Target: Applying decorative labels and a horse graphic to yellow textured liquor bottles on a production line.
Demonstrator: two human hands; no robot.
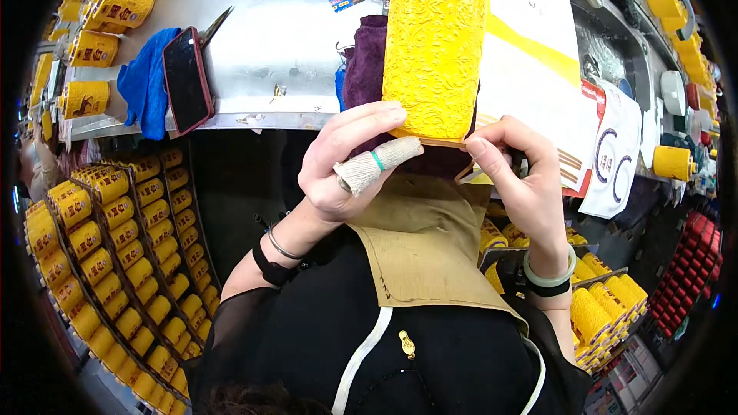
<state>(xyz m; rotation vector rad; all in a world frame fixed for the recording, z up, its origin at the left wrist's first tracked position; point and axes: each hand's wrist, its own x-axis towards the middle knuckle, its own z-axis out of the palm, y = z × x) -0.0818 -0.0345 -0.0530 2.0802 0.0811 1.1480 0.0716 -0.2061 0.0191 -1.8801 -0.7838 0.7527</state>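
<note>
The metal surface fills the far middle, and its near edge runs just beyond the hands. On the near left a rack of small yellow spools slopes away. More spools line the far left and right rims.

The large yellow spool stands upright in the centre, its textured winding rising from a thin brownish base rim held just above a tan apron. A purple cloth lies behind it on the left, and white and yellow bags lean on the right.

The left hand curls its fingers against the spool's lower left side, with one finger wrapped in a white cloth sleeve touching the base rim. The right hand pinches narrowly at the rim's right end; what it grips is too small to tell.

Working the rim well probably calls for a steady left-hand brace and small right-hand moves. Open room lies on the far left, past a dark phone on a blue cloth.
</note>
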